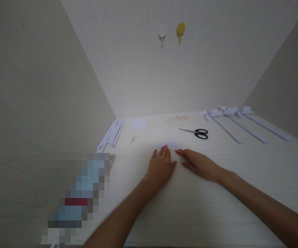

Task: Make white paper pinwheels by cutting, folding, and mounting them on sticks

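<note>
A white sheet of paper (171, 142) lies on the pale tabletop, its near part covered by my hands. My left hand (161, 165) rests flat at its near edge, fingers stretched forward and slightly apart. From the right, my right hand (200, 164) reaches in at the paper's near right side, its fingers extended and the thumb apart from them. Nothing shows between those fingers. Beyond the right hand lie scissors (201, 134) with black handles, their blades pointing left.
Several rolled white paper sticks (111, 133) lie at the back left, beside a small white paper square (139, 123). Three paper sticks with folded pinwheel-like heads (227, 112) lie at the back right. A blurred-out object (84, 193) stands left. Two hooks (181, 29) hang on the wall.
</note>
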Available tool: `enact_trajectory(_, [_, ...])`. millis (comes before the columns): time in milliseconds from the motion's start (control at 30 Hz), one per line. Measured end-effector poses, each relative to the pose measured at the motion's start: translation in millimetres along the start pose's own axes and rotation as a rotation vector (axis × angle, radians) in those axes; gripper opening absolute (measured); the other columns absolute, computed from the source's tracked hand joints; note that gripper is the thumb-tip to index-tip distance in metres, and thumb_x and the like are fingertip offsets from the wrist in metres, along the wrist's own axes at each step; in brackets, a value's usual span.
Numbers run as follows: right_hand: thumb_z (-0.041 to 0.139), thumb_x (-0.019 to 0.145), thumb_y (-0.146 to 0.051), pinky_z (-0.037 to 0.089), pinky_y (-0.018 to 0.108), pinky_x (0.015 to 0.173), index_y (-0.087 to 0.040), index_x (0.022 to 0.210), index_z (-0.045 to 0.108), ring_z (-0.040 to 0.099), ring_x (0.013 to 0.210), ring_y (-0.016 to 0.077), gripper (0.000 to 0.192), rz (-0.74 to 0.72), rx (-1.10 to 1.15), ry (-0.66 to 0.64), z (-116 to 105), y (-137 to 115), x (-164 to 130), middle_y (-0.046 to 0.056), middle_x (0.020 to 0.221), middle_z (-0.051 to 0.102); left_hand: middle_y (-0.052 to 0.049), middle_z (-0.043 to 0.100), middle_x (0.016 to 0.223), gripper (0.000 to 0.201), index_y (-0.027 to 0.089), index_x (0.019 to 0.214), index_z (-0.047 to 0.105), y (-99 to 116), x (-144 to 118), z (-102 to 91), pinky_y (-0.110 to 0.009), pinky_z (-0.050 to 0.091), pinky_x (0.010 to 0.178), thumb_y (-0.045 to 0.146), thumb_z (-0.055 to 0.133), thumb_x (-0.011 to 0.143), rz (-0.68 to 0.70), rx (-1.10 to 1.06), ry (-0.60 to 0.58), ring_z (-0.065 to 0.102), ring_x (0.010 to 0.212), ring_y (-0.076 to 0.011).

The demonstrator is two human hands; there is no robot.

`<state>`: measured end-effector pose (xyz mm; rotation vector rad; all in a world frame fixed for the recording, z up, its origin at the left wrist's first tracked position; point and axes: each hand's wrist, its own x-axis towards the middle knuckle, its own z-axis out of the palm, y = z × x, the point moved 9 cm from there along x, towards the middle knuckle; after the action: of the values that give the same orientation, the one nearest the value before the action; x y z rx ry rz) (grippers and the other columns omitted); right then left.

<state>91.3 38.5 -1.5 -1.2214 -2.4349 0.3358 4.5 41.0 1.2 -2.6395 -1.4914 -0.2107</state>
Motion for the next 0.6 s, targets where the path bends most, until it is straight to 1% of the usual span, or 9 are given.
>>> enact_trajectory(167, [0.036,0.082,-0.032,0.036,0.04,0.092,-0.015,0.116,0.04,0.047,0.106,0.0198,0.038,-0.01,0.001,0.006,0.1,0.2,0.2,0.011,0.116,0.051,-0.016,0.036,0.128,0.051,0.004,0.119,0.036,-23.8,-1.0,-3.2,-0.041,0.022,0.097,0.036,0.019,0.083,-0.116,0.058,0.021,0.032,0.118,-0.022])
enact_trajectory(300, [0.036,0.082,-0.03,0.035,0.04,0.093,-0.014,0.115,0.04,0.047,0.107,0.0195,0.037,-0.016,-0.011,-0.001,-0.4,-1.9,0.8,0.011,0.116,0.05,-0.017,0.038,0.126,0.052,0.003,0.118,0.038,-35.6,-1.2,-4.0,-0.043,0.021,0.096,0.037,0.019,0.083,-0.186,0.107,0.043,0.033,0.116,-0.0238])
enact_trajectory(433, [0.037,0.082,-0.03,0.033,0.042,0.094,-0.017,0.117,0.039,0.046,0.108,0.0197,0.037,-0.042,-0.004,0.002,-1.5,-3.7,0.9,0.009,0.118,0.05,-0.023,0.034,0.126,0.058,-0.002,0.117,0.037,-49.2,-3.6,-5.2,-0.047,0.022,0.095,0.041,0.02,0.082,-0.32,0.136,0.072,0.031,0.117,-0.028])
enact_trajectory(467, [0.037,0.082,-0.03,0.032,0.042,0.095,-0.018,0.117,0.039,0.046,0.108,0.0198,0.037,-0.046,-0.004,0.002,-1.5,-3.4,0.8,0.009,0.118,0.05,-0.023,0.032,0.128,0.058,-0.003,0.118,0.035,-50.4,-3.6,-5.6,-0.046,0.022,0.095,0.041,0.021,0.082,-0.326,0.129,0.084,0.028,0.119,-0.0282])
enact_trajectory(500, [0.036,0.082,-0.03,0.031,0.042,0.095,-0.017,0.117,0.039,0.046,0.107,0.0198,0.037,-0.048,-0.003,-0.002,-1.2,-2.9,0.9,0.009,0.117,0.05,-0.022,0.029,0.13,0.057,-0.002,0.12,0.032,-48.5,-2.5,-5.8,-0.045,0.022,0.095,0.039,0.022,0.082,-0.293,0.112,0.095,0.025,0.121,-0.0272])
enact_trajectory(533, [0.036,0.082,-0.03,0.031,0.042,0.095,-0.017,0.116,0.04,0.046,0.107,0.0197,0.037,-0.049,-0.002,-0.007,-0.9,-2.3,1.0,0.009,0.117,0.05,-0.02,0.026,0.132,0.055,0.0,0.123,0.028,-43.5,-0.5,-5.3,-0.043,0.022,0.096,0.037,0.023,0.082,-0.222,0.085,0.099,0.022,0.122,-0.025])
enact_trajectory(600, [0.037,0.082,-0.029,0.033,0.041,0.094,-0.016,0.116,0.041,0.047,0.106,0.0195,0.036,-0.052,0.002,-0.016,-0.3,-1.7,1.7,0.009,0.116,0.051,-0.013,0.024,0.134,0.05,0.007,0.126,0.024,-29.1,3.1,-1.7,-0.037,0.023,0.098,0.033,0.023,0.083,-0.035,0.015,0.07,0.019,0.124,-0.0193])
